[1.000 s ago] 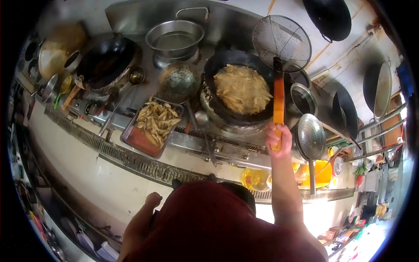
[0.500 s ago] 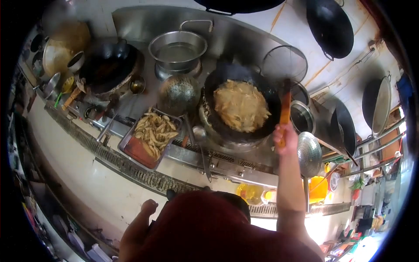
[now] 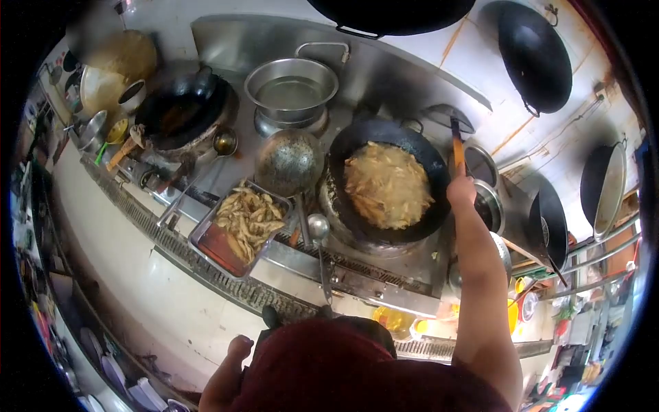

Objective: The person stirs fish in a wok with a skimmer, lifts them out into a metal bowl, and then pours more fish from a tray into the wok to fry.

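Note:
My right hand (image 3: 461, 191) is closed round the wooden handle (image 3: 458, 152) of a wire-mesh strainer (image 3: 449, 119), whose round head is at the back, right of the wok. Left of that hand, a large black wok (image 3: 434, 161) sits on the stove with food pieces (image 3: 388, 185) in pale, bubbling liquid. Low beside my body, my left hand (image 3: 238, 349) looks loosely curled, with nothing visible in it. A metal tray (image 3: 259, 264) of battered-looking strips lies on the stove's front edge. Beside it is a perforated metal bowl-shaped strainer (image 3: 288, 161).
A steel basin (image 3: 292, 86) of water stands at the back under a faucet (image 3: 322, 47). Another black wok (image 3: 182, 113) is at the left. Ladles (image 3: 318, 228) lie near the front edge. Pots (image 3: 487, 202) stand right of the wok. More woks (image 3: 535, 55) hang on the wall.
My right hand has shifted slightly back and right, and the strainer's head has tilted from showing its full round face to nearly edge-on. The whole view has shifted a little.

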